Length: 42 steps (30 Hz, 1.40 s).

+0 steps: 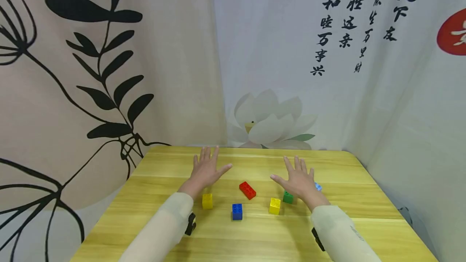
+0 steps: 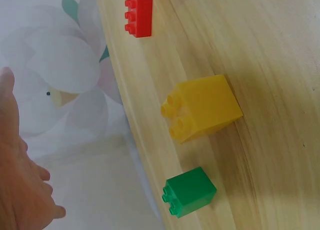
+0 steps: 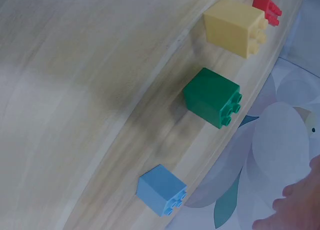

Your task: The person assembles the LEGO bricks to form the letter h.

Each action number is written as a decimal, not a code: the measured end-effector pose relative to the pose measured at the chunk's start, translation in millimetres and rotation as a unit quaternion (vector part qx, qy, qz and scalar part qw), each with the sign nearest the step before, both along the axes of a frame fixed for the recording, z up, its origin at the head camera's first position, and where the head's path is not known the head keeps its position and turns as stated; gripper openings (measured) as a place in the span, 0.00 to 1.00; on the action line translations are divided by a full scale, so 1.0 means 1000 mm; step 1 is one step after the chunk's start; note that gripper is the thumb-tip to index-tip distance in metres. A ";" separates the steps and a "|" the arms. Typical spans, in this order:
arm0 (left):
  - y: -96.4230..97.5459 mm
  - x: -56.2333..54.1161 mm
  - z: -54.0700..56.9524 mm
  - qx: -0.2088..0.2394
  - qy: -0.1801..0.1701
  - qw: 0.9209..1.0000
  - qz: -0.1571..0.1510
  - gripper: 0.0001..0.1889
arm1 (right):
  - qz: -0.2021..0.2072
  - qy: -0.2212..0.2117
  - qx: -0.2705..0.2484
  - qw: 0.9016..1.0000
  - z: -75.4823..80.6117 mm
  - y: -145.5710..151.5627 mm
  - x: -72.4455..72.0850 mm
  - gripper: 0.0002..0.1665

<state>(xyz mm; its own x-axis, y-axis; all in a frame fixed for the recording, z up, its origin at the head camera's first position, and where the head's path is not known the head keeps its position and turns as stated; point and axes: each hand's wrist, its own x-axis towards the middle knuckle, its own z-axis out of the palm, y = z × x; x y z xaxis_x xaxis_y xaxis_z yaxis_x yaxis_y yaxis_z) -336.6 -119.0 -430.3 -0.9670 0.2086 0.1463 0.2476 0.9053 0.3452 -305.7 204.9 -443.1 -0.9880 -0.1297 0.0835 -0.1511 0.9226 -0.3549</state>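
Both hands are held over the wooden table with fingers spread straight, holding nothing. My left hand (image 1: 206,170) is beyond a yellow brick (image 1: 207,201); in the left wrist view a green brick (image 2: 190,192) stands close to that yellow one. My right hand (image 1: 299,181) partly covers a green brick (image 1: 288,197) and a light blue brick (image 1: 318,186). Between the arms lie a long red brick (image 1: 247,190), a dark blue brick (image 1: 237,212) and a second yellow brick (image 1: 274,206). In the right wrist view, the light blue brick (image 3: 161,189) stands apart from the green one (image 3: 212,97).
The light wooden table (image 1: 233,246) ends at a back edge against a curtain (image 1: 269,72) printed with a lotus and dark characters. To the left hangs cloth with black leaf prints (image 1: 105,100). A dark device (image 1: 191,224) is worn at the left wrist.
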 end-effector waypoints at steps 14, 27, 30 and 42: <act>-0.001 0.002 0.006 0.099 -0.037 0.994 -0.019 0.47 | 0.008 -0.010 -0.065 0.998 0.004 -0.009 0.002 0.59; -0.003 0.006 0.006 0.227 -0.069 0.971 -0.029 0.49 | 0.018 -0.008 -0.122 0.992 0.003 -0.025 0.005 0.56; -0.004 0.007 0.005 0.253 -0.070 0.965 -0.031 0.49 | 0.014 -0.006 -0.135 0.991 0.003 -0.029 0.007 0.55; -0.017 0.013 -0.002 0.323 -0.106 0.940 -0.012 0.49 | 0.014 0.000 -0.207 0.978 -0.006 -0.041 0.013 0.50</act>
